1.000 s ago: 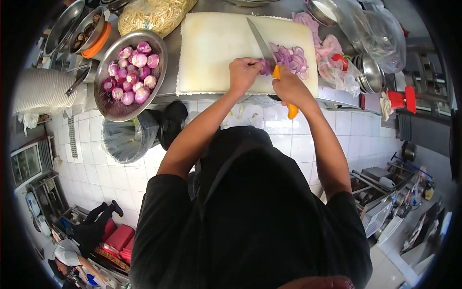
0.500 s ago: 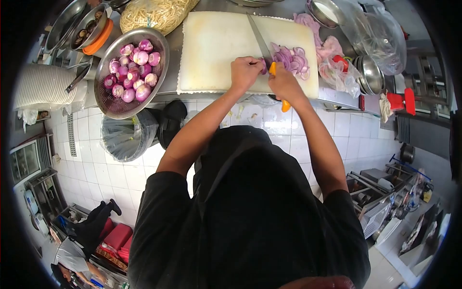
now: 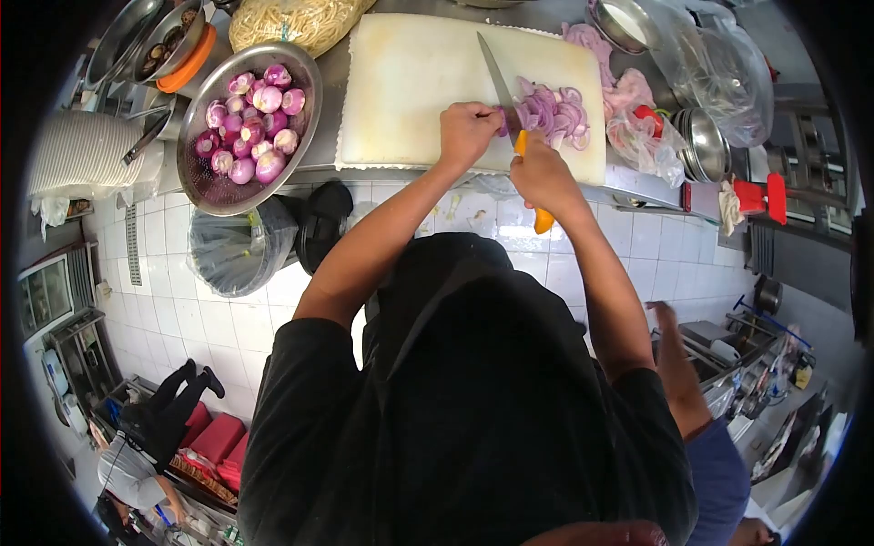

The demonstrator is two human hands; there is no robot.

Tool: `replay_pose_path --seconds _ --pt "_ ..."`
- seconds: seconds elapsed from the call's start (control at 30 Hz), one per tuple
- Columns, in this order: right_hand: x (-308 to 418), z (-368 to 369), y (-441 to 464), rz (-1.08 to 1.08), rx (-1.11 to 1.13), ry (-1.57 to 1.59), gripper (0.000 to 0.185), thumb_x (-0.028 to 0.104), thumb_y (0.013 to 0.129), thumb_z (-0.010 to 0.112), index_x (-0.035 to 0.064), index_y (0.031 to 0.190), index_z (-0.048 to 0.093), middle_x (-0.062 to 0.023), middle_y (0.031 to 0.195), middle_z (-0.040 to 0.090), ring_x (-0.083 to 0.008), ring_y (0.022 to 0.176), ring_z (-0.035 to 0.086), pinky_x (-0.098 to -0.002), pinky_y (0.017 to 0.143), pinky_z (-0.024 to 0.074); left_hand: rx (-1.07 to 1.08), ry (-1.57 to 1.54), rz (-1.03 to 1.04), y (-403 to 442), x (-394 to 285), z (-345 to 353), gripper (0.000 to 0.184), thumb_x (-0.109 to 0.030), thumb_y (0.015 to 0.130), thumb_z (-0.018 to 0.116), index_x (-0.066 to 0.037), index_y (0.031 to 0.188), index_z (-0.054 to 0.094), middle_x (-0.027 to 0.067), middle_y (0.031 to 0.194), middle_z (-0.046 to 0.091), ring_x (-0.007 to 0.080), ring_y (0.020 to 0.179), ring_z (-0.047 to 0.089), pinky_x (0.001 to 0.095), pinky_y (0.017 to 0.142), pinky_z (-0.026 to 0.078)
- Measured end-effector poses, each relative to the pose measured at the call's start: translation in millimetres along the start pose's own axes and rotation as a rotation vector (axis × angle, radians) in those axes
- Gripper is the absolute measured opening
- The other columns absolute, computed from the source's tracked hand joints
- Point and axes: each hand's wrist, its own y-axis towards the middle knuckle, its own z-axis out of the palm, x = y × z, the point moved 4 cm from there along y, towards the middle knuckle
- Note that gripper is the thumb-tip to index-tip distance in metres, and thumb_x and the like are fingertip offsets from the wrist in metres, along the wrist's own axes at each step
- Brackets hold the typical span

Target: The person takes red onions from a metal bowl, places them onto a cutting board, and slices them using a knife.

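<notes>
On the white cutting board (image 3: 410,82), my right hand (image 3: 544,175) grips a kitchen knife (image 3: 499,80) by its orange handle, with the blade pointing away from me. My left hand (image 3: 468,135) has its fingers curled round a purple onion (image 3: 502,122), of which only a bit shows beside the blade. Sliced onion (image 3: 553,114) lies in a loose pile just right of the knife. A perforated metal colander (image 3: 308,118) of whole peeled onions stands left of the board.
A bag of noodles (image 3: 291,23) sits behind the colander. Metal bowls (image 3: 706,144) and plastic bags (image 3: 710,73) crowd the right side. A lined bin (image 3: 232,259) stands below the counter. One co-worker (image 3: 137,473) is at lower left; another person's arm (image 3: 678,373) is close on my right.
A person in a blue top has come into view at my right side. My knife hand has shifted slightly towards me. The left hand stays at the onion.
</notes>
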Motion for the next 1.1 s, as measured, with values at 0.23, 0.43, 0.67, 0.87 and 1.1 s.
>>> replay_pose_path --seconds 0.23,0.43,0.67,0.87,1.1 --pt "-26.6 13.1 46.5 -0.076 -0.083 0.013 0.030 0.013 0.090 0.047 -0.0060 0.113 0.042 -0.0243 0.078 0.064 -0.0299 0.049 0.063 -0.0407 0.047 0.0513 0.003 -0.044 -0.026 0.8 1.3 2.9 0.020 -0.013 0.080 0.067 0.006 0.077 0.072 0.0092 0.069 0.072 0.0113 0.065 0.068 0.0251 0.064 0.055" --pt "5.9 -16.0 3.6 0.024 0.046 -0.018 0.036 0.008 0.085 0.047 -0.0098 0.116 0.044 -0.0253 0.080 0.065 -0.0296 0.050 0.063 -0.0402 0.051 0.0515 -0.001 0.000 0.004 -0.1 -0.3 1.9 0.020 -0.015 0.080 0.067 0.004 0.076 0.072 0.0089 0.068 0.071 0.0107 0.063 0.067 0.0254 0.063 0.053" --pt "8.7 -14.1 -7.3 0.037 0.054 0.005 0.035 0.005 0.084 0.046 -0.0114 0.115 0.043 -0.0265 0.080 0.064 -0.0304 0.050 0.063 -0.0405 0.052 0.0521 0.004 0.019 0.013 1.2 -1.3 1.5 0.020 -0.016 0.080 0.067 0.003 0.078 0.073 0.0091 0.068 0.071 0.0106 0.062 0.066 0.0260 0.062 0.053" --pt "-17.2 14.9 21.5 -0.052 -0.056 -0.001 0.032 0.008 0.085 0.049 -0.0104 0.111 0.043 -0.0270 0.079 0.065 -0.0323 0.053 0.065 -0.0425 0.054 0.0529 -0.011 -0.013 -0.038 -0.4 -1.9 1.2 0.021 -0.014 0.080 0.067 0.006 0.083 0.073 0.0115 0.071 0.072 0.0108 0.063 0.066 0.0249 0.063 0.054" --pt "-23.7 8.0 45.4 -0.081 -0.048 0.022 0.030 0.014 0.090 0.047 -0.0041 0.114 0.044 -0.0258 0.079 0.064 -0.0310 0.050 0.064 -0.0416 0.047 0.0520 0.000 -0.040 0.002 2.2 5.3 5.2 0.020 -0.014 0.082 0.067 0.006 0.083 0.073 0.0114 0.071 0.072 0.0104 0.063 0.066 0.0250 0.062 0.054"
